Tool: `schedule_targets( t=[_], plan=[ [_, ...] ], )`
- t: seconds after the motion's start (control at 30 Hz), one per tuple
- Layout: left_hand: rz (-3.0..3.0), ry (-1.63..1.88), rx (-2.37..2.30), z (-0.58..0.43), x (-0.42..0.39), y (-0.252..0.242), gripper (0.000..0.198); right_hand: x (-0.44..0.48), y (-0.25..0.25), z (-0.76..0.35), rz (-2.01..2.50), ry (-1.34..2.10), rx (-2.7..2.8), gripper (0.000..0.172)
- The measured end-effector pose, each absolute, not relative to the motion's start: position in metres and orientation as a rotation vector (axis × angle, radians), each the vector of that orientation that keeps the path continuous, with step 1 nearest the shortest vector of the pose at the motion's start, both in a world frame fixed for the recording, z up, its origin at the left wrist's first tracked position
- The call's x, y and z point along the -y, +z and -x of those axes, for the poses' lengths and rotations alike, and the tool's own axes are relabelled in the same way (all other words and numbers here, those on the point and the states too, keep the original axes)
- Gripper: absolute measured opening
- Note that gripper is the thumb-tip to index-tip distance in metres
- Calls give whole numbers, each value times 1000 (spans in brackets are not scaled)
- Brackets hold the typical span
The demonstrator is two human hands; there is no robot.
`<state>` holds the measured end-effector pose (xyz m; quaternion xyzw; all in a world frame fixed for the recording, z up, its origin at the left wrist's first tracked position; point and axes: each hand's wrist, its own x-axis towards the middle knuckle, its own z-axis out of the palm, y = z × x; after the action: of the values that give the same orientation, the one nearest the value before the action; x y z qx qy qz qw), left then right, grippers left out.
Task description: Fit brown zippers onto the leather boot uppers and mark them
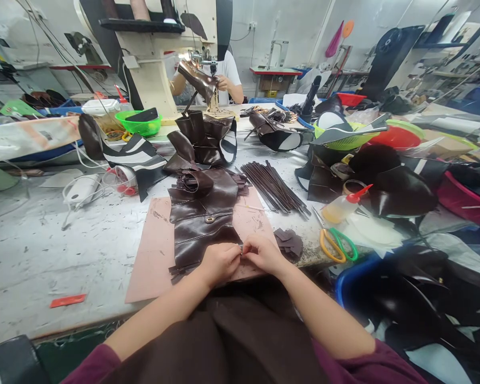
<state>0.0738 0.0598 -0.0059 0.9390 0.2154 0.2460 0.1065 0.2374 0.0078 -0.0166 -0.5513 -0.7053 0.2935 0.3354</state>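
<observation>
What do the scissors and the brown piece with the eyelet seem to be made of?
Brown piece: glossy, perhaps leather or imitation leather; its creases catch light. Scissors: handles probably smooth plastic, brightly coloured orange and green; blades apparently metal, greyish.

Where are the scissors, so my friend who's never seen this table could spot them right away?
Find the big pale table and follow its near edge rightwards past the person's right hand. Just past the pile of dark patches, beside the bottle with the red tip, lie the scissors. Only they have one yellow loop and one green loop.
</observation>
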Motion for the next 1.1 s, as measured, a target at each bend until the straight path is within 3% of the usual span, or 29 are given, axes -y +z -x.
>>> schedule_targets(
  t=[0.13,0.33,0.43,0.53,0.63,0.73,0.9,1.1],
  plan=[
    [-2752,704,-654,-74,-60,-6,23,-6,-9,-238,1418,786,1767,10],
    [-2747,677,-643,-52,-49,4,20,36,30,-263,1390,1256,1439,13],
    [-2722,583,-588,-31,-40,15,14,52,49,-278,1377,1400,1660,29],
    [-2674,617,-684,-7,-42,28,23,40,49,-275,1463,1245,1684,40],
    [-2556,816,-1347,19,-61,40,26,3,35,-251,1595,1220,1425,36],
    [-2184,559,-1781,42,-85,44,35,-37,27,-215,1661,1218,1324,33],
    [-1534,644,-1458,55,-99,35,37,-81,59,-171,1521,1011,1365,19],
    [-1276,887,-1051,56,-96,52,41,-89,119,-168,1121,599,1560,18]
  ],
)
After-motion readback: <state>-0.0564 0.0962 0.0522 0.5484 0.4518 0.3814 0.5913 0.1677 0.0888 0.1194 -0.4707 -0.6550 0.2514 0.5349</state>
